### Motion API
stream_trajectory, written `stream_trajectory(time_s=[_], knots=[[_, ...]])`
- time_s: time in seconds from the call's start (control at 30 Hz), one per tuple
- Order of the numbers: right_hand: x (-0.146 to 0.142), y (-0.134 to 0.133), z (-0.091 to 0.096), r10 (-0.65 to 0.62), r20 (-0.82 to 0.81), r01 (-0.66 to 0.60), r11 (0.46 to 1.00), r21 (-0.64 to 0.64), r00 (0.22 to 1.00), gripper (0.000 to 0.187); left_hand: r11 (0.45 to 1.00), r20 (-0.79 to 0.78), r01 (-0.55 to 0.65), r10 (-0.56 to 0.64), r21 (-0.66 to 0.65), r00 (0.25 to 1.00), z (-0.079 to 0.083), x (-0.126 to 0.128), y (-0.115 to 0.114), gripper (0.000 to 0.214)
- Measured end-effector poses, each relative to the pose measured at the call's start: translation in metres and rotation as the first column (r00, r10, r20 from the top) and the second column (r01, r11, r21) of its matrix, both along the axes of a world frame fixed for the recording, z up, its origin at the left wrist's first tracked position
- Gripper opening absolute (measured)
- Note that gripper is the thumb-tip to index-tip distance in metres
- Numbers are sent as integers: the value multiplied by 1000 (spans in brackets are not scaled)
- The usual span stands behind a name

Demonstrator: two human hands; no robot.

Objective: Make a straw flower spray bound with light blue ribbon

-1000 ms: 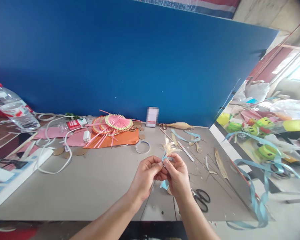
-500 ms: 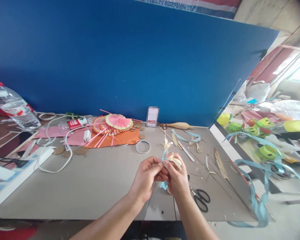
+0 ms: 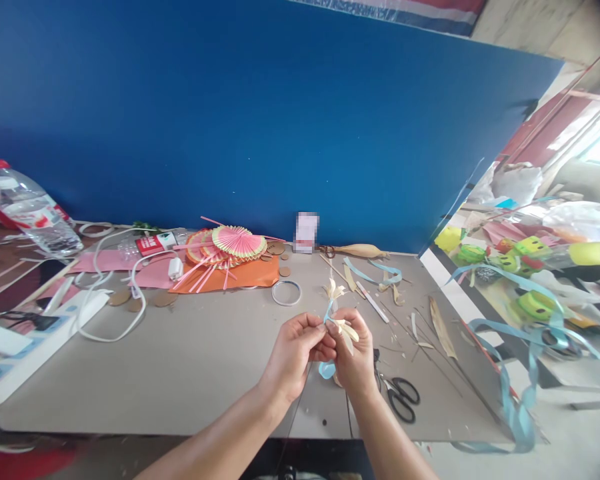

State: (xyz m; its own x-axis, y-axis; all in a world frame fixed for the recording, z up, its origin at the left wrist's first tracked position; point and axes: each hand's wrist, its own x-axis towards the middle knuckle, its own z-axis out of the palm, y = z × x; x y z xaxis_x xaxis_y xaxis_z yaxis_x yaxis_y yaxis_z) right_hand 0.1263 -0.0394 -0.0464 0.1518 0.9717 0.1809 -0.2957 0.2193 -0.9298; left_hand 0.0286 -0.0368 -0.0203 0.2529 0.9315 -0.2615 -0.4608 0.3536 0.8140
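Above the table (image 3: 180,373), hands (image 3: 291,350) together

Room leftward, scissors (image 3: 398,392) apparently crowding right hand (image 3: 356,360)

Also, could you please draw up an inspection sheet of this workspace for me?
Surface: grey tabletop, with dry leaf-like scraps on its right side.
Things in hand: light-blue strip and cream petal-like pieces.
Clutter: pleated paper fans at the back; scissors beside the right forearm.
Hands: left hand and right hand close together, fingertips pinching the strip.
Cables: white cable looping near the power strip, left.
Surroundings: blue panel behind; mixed items heaped at right.
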Motion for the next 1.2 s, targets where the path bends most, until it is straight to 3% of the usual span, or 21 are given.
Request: stream_trajectory(time_s=[0.23, 0.67, 0.93, 1.1, 1.2], knots=[[2, 8, 2, 37, -49, -43, 993, -114, 998, 18, 999, -55, 9, -6, 53, 998, -3, 0, 7, 17], [13, 18, 3, 204, -26, -205, 968, -141, 979, 21, 993, -82, 45, -37, 105, 996, -6, -9, 15, 17], [19, 18, 18, 337, 11, -326, 919, -220, 941, 23, 973, 10, 229, -229, 11, 973, -5, -19, 20, 17], [24, 21, 22, 469, -118, -483, 845, -230, 876, 23, 931, 51, 363, -361, -35, 931, 0, -28, 24, 15], [25, 21, 22, 484, -163, -510, 833, -214, 860, 23, 921, 54, 386, -384, -43, 922, 2, -28, 23, 16]])
